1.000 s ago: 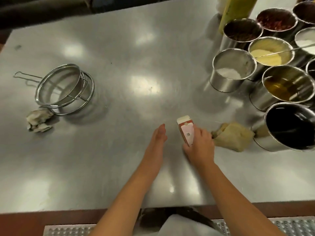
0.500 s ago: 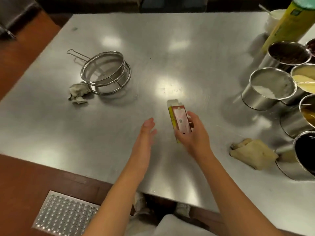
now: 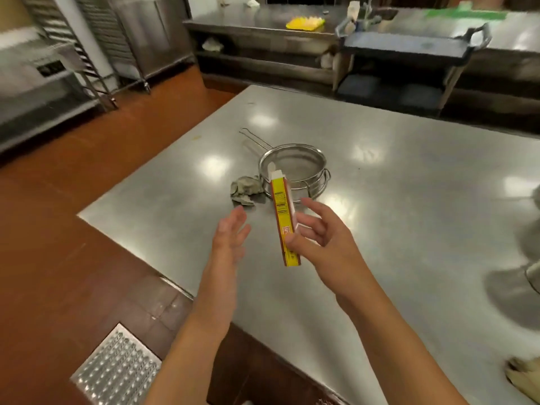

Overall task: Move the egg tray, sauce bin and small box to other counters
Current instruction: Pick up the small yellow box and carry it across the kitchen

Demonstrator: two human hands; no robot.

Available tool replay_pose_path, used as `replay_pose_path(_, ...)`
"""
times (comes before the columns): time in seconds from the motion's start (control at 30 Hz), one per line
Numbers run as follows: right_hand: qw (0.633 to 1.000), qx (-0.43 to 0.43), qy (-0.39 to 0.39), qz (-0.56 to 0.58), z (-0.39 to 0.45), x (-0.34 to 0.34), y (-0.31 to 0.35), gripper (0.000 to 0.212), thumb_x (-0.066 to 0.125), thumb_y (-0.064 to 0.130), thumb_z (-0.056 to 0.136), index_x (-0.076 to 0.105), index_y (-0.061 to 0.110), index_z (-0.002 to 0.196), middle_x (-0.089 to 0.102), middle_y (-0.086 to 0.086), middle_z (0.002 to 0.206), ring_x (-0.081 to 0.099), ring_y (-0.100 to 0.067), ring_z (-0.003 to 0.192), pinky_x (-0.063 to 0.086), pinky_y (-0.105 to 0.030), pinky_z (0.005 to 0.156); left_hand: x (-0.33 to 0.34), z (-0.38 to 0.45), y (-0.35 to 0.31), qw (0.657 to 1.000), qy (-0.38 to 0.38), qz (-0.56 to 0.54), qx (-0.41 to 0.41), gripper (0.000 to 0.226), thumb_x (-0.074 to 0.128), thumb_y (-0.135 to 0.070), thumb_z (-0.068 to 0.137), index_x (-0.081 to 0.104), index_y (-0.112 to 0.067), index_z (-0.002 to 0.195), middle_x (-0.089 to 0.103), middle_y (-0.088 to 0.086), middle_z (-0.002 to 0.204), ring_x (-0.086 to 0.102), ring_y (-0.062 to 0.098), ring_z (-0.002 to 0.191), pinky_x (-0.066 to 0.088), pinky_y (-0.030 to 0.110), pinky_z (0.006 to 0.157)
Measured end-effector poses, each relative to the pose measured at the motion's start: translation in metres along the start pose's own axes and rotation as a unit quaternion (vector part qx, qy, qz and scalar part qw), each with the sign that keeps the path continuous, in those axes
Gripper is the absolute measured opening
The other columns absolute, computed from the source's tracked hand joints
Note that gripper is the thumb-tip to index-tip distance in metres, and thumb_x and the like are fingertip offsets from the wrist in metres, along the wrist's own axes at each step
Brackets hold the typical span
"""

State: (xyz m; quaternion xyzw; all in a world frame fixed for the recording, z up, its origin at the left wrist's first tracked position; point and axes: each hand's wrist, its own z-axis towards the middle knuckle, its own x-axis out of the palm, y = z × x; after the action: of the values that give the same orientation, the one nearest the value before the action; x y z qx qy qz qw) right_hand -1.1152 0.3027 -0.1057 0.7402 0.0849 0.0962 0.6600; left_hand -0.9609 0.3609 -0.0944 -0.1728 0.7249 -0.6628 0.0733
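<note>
My right hand [image 3: 320, 238] holds a small yellow and red box [image 3: 283, 219] upright above the steel counter [image 3: 409, 200], thumb on its near side and fingers behind it. The box's white top flap stands open. My left hand [image 3: 229, 238] hovers just left of the box with straight fingers, touching nothing. A yellow egg tray [image 3: 305, 23] lies on a far counter at the back. The sauce bin is out of view.
A wire strainer [image 3: 295, 168] and a crumpled grey rag [image 3: 245, 190] lie on the counter behind the box. A tan cloth [image 3: 523, 375] sits at the right edge. A dark cart [image 3: 409, 45] stands beyond the counter. Red floor and a metal grate [image 3: 117, 372] lie left.
My right hand has lifted the box off the counter and turned it upright. My head has raised and swung left, so the sauce pots have left the view and the far counters appear.
</note>
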Motion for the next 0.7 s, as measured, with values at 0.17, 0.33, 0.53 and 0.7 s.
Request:
replay_pose_path(0.17, 0.997, -0.02, 0.079, 0.002, 0.021, 0.102, 0.019, 0.063, 0.075, 0.006, 0.084, 0.052, 0.026, 0.138, 0.07, 0.003, 0.123, 0.069, -0.002, 0.103, 0.056, -0.021, 0.086, -0.102, 0.011, -0.026, 0.997, -0.07, -0.018, 0.029, 0.067, 0.026, -0.065, 0.085, 0.047, -0.035, 0.141, 0.054, -0.021, 0.142, 0.05, -0.001, 0.132, 0.026, 0.041, 0.122)
replay_pose_path(0.33, 0.988, -0.024, 0.148, 0.042, 0.032, 0.19, 0.021, 0.067, 0.075, 0.025, 0.075, 0.053, 0.025, 0.139, 0.072, -0.001, 0.122, 0.071, -0.011, 0.105, 0.055, -0.02, 0.076, -0.183, 0.002, -0.041, 0.99, -0.129, -0.004, 0.059, 0.078, 0.036, -0.078, 0.074, 0.047, -0.039, 0.14, 0.05, -0.021, 0.147, 0.047, -0.003, 0.134, 0.027, 0.039, 0.121)
replay_pose_path(0.53, 0.965, -0.027, 0.257, 0.032, 0.035, 0.274, 0.025, 0.069, 0.072, 0.035, 0.072, 0.053, 0.031, 0.139, 0.069, 0.002, 0.126, 0.069, -0.01, 0.11, 0.056, -0.019, 0.078, -0.258, -0.013, -0.052, 0.969, -0.236, -0.014, 0.075, 0.076, 0.026, -0.073, 0.084, 0.042, -0.033, 0.147, 0.049, -0.021, 0.147, 0.046, -0.004, 0.134, 0.028, 0.036, 0.12)
replay_pose_path(0.7, 0.951, -0.02, 0.308, 0.024, 0.052, 0.314, 0.017, 0.065, 0.079, 0.026, 0.082, 0.052, 0.03, 0.14, 0.068, 0.003, 0.129, 0.068, -0.009, 0.11, 0.056, -0.017, 0.077, -0.29, -0.009, -0.052, 0.949, -0.312, 0.008, 0.053, 0.08, 0.024, -0.075, 0.082, 0.041, -0.035, 0.148, 0.046, -0.017, 0.152, 0.047, -0.003, 0.134, 0.028, 0.038, 0.12)
